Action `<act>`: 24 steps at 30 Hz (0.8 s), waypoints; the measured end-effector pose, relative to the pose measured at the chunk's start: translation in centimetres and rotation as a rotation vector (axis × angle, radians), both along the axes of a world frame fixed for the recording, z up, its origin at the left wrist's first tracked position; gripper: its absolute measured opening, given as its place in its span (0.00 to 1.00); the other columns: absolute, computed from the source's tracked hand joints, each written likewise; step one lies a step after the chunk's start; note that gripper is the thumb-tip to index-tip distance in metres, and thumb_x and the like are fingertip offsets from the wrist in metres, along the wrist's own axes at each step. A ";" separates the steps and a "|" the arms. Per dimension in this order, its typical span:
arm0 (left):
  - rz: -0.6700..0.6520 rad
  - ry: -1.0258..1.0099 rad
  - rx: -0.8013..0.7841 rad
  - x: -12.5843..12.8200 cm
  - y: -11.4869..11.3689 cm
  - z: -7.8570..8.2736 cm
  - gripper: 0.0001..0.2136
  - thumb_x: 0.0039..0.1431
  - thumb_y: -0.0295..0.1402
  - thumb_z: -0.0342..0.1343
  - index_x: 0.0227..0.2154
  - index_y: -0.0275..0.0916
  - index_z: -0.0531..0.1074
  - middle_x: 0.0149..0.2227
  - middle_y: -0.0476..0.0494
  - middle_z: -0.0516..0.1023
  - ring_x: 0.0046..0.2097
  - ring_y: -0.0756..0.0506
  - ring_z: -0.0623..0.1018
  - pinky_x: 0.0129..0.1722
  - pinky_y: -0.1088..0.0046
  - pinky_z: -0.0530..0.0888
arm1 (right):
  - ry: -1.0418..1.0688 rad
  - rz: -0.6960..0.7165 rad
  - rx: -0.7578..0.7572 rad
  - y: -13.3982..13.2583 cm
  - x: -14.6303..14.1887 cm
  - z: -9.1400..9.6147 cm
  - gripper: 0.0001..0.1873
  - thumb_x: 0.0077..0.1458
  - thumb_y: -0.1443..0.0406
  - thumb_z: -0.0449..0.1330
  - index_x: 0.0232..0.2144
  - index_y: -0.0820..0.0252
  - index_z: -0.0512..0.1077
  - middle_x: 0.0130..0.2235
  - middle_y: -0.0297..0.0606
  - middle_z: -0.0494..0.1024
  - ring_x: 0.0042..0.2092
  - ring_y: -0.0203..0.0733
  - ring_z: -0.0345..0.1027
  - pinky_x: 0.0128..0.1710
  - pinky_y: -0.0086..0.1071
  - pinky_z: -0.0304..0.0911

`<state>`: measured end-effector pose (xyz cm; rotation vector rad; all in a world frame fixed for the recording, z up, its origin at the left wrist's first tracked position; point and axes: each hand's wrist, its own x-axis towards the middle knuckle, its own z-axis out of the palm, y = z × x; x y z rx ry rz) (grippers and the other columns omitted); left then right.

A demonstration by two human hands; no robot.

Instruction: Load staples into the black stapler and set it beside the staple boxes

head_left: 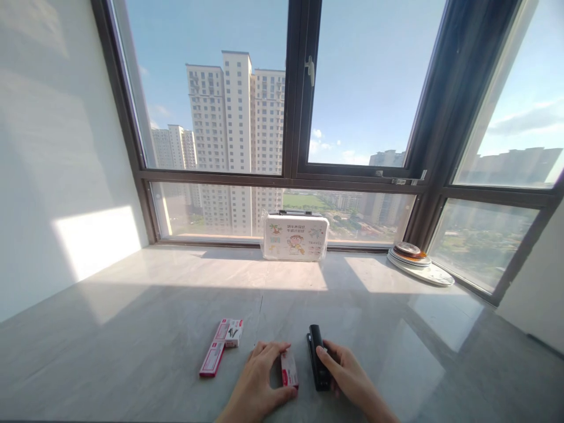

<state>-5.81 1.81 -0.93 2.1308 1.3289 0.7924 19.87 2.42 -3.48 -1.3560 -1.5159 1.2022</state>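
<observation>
On the grey marbled sill, my left hand (263,376) grips a small red and white box (289,371) by its two ends, thumb at the near end and fingers at the far end. A short gap to the right, my right hand (346,367) is closed around a black stapler (318,358), thumb on its top. The stapler points away from me. Left of my hands lie a long pink and white box (212,358) and a small white box (234,333) with a stapler picture, touching each other. Part of the small box is hidden by my left fingers.
A white case (296,237) with cartoon prints and a dark handle stands against the window at the back. Several stacked plates (409,258) sit in the right back corner. A white wall (57,176) bounds the left side.
</observation>
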 end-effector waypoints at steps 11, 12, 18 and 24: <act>-0.084 0.018 0.011 0.8 0.1 -0.3 0.41 0.47 0.45 0.70 0.64 0.54 0.62 0.57 0.46 0.74 0.57 0.37 0.71 0.59 0.61 0.68 | 0.029 -0.062 0.066 -0.3 -3.5 -0.2 0.40 0.58 0.37 0.52 0.54 0.63 0.72 0.23 0.30 0.69 0.18 0.33 0.57 0.16 0.26 0.52; -0.109 0.003 0.026 0.3 0.2 -0.3 0.36 0.53 0.46 0.66 0.64 0.54 0.62 0.59 0.46 0.73 0.59 0.38 0.70 0.60 0.61 0.67 | 0.035 -0.099 0.065 -0.4 -3.3 -0.2 0.40 0.58 0.37 0.51 0.56 0.63 0.71 0.23 0.30 0.69 0.18 0.34 0.57 0.16 0.27 0.53; 0.232 0.045 0.272 -9.0 1.3 -1.7 0.20 0.67 0.33 0.42 0.56 0.49 0.73 0.56 0.43 0.75 0.58 0.40 0.71 0.61 0.56 0.67 | -0.010 -0.144 0.119 -1.5 -2.8 -0.2 0.35 0.58 0.41 0.53 0.55 0.59 0.71 0.27 0.32 0.69 0.29 0.40 0.64 0.29 0.31 0.61; 0.380 0.194 0.243 -16.4 -0.3 -5.5 0.23 0.57 0.34 0.51 0.56 0.55 0.72 0.60 0.48 0.72 0.59 0.37 0.70 0.58 0.53 0.70 | -0.122 -0.064 0.151 -1.8 -2.9 -0.2 0.31 0.62 0.46 0.54 0.57 0.61 0.66 0.29 0.30 0.68 0.33 0.41 0.66 0.35 0.33 0.60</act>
